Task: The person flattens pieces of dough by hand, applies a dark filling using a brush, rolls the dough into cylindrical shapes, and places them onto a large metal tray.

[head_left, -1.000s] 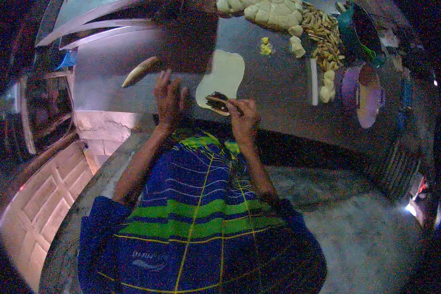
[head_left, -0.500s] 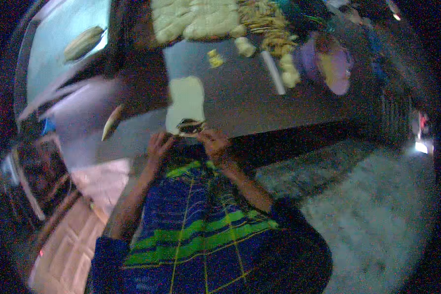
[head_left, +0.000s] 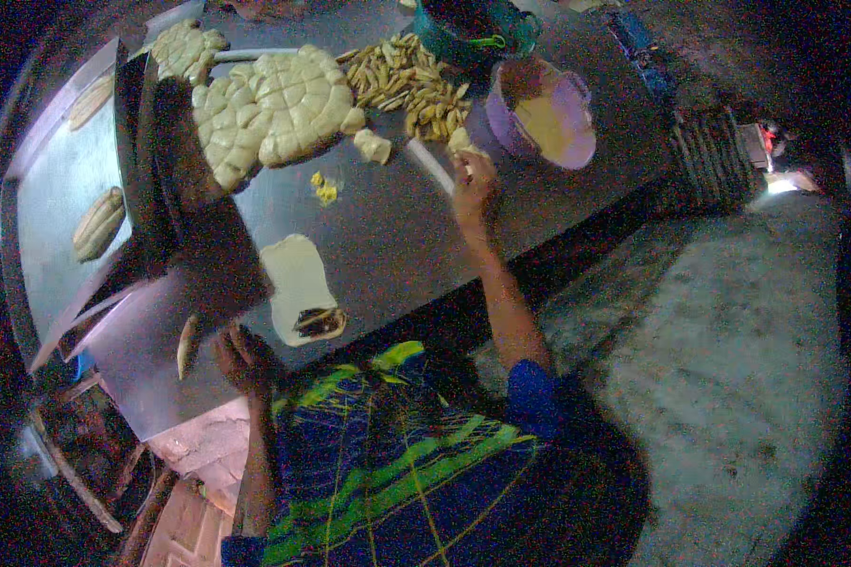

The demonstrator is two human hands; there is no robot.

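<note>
On the dark tabletop (head_left: pixel 397 255) lies a flattened oblong of pale dough (head_left: pixel 298 265), a dark brown filling (head_left: pixel 319 322) at its near end. That near edge is partly folded over the filling. My left hand (head_left: pixel 243 357) is at the table's front edge, left of this dough, fingers loosely apart and holding nothing. Stretched far forward, my right hand (head_left: pixel 475 189) has its fingertips closed on a pale piece of dough (head_left: pixel 463 144) beside the purple tub (head_left: pixel 512 118). A whitish rod (head_left: pixel 430 165) lies just left of that hand.
Scored dough portions (head_left: pixel 274 109) cover the back left, next to a heap of yellowish finger-shaped pieces (head_left: pixel 407 85). Behind stands a green basin (head_left: pixel 473 33). A small yellow lump (head_left: pixel 323 189) lies mid-table. Shaped loaves (head_left: pixel 99 224) rest on a metal tray (head_left: pixel 52 198) at left.
Both hands have left the dough's folded near end. My right hand has reached forward and right to the dough piece; my left has moved left. The view has shifted too.
</note>
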